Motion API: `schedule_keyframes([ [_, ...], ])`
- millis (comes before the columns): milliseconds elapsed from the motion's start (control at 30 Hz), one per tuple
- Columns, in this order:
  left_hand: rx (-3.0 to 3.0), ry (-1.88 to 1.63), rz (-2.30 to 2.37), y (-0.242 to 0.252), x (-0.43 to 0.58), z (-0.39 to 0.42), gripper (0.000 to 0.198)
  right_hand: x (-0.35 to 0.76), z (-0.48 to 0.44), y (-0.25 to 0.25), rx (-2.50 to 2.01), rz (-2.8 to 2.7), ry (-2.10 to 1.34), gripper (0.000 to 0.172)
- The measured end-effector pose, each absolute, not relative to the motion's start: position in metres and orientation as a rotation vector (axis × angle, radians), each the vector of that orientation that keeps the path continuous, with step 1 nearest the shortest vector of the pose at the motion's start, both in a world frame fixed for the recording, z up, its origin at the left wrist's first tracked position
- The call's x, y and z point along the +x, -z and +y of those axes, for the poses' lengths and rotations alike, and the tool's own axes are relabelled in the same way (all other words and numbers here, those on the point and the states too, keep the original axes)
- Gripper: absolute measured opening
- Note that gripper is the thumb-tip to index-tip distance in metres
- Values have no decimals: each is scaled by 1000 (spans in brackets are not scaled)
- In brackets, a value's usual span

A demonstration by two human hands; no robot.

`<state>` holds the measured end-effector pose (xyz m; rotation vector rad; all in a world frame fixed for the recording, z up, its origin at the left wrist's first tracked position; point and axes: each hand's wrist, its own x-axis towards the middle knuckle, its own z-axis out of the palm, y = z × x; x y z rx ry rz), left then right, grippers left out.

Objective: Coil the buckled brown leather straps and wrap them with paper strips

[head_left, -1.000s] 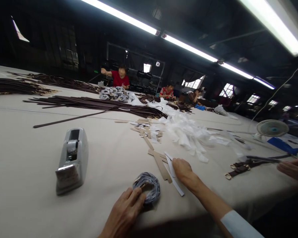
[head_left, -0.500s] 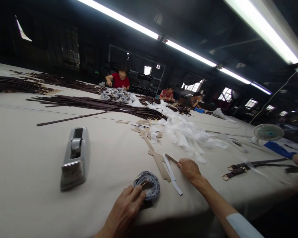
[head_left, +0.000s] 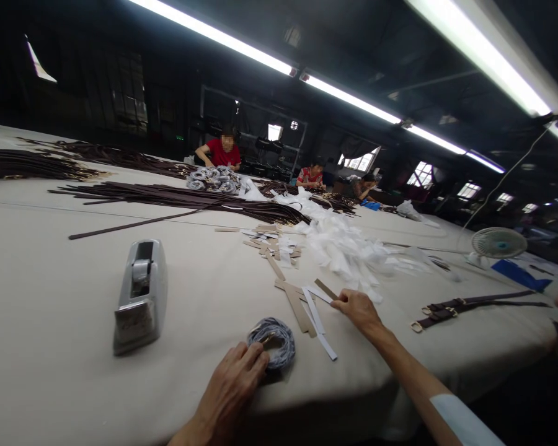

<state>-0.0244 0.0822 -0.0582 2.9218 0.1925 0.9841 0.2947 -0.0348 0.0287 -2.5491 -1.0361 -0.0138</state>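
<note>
My left hand rests near the front edge of the cloth-covered table, fingers laid on the near side of a coiled grey-blue belt. My right hand reaches further out and pinches a brown card strip lifted slightly off the table. Beside it lie white paper strips and more brown card strips.
A grey tape dispenser stands at the left. Long dark belts lie across the back, a heap of white plastic sleeves in the middle. Dark belts with buckles and a small fan sit right. Several people work at the far end.
My right hand has slid a little forward and picked up one end of a brown card strip. The other person's hand at the right has drawn back out of view.
</note>
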Motion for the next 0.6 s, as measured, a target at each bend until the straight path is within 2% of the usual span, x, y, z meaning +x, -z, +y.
schedule_keyframes([
  [167,2706,-894,315,47,-24,82,26,264,-56,-48,-2218,-967,-123,34],
  [300,2069,-774,495,27,-33,87,19,214,-82,-47,-2001,-933,-601,47],
  [367,1668,-648,540,18,-39,86,29,189,-93,-35,-1949,-902,-835,50],
  [500,1042,-535,559,10,-46,71,55,151,-96,-9,-1911,-883,-952,52],
  [600,934,-558,495,12,-47,56,56,130,-84,-7,-1832,-878,-957,50],
])
